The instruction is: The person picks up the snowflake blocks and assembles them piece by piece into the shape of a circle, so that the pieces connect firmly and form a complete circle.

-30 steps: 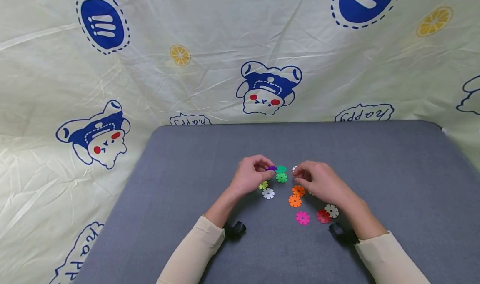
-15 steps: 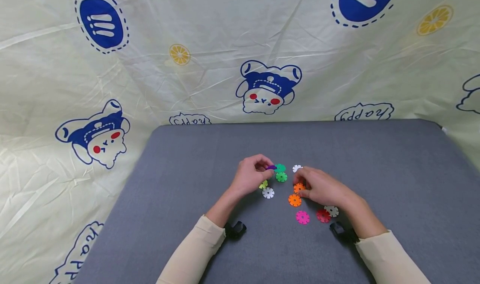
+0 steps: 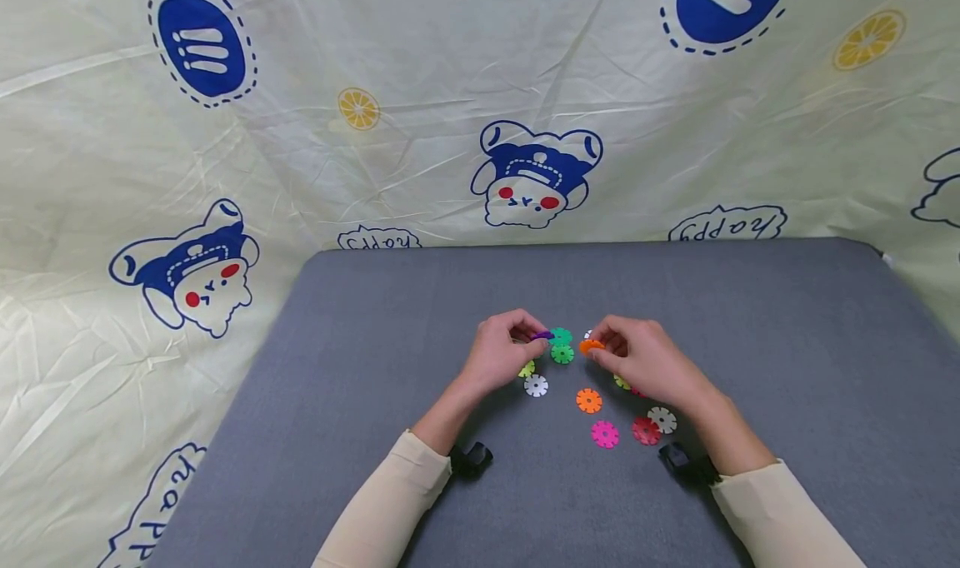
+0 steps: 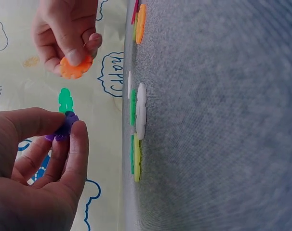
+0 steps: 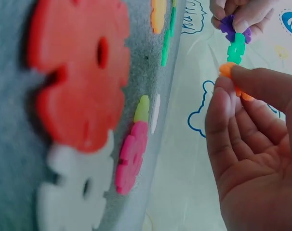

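My left hand (image 3: 504,347) pinches a purple notched disc (image 4: 66,126), a flower-shaped interlocking piece, between thumb and fingers. A green notched disc (image 4: 65,99) is slotted into the purple one and sticks out toward the other hand. Facing it, my right hand (image 3: 645,356) pinches an orange notched disc (image 4: 77,67) by its edge. Both hands are raised above the grey table, and a small gap shows between the orange and green discs in the left wrist view. Below the held pieces lie another green disc (image 3: 562,354) and a second orange disc (image 3: 588,401).
More notched discs lie on the grey table (image 3: 375,368): a pink one (image 3: 605,435), a red one (image 3: 646,430) overlapping a white one (image 3: 662,420), and another white one (image 3: 536,386) near a yellow-green one (image 3: 527,369). A printed cloth (image 3: 435,168) hangs behind the table.
My right hand has come down to the upper of two orange discs on the table, taken it and lifted it toward the green one. The left hand has stayed nearly still with its pieces.
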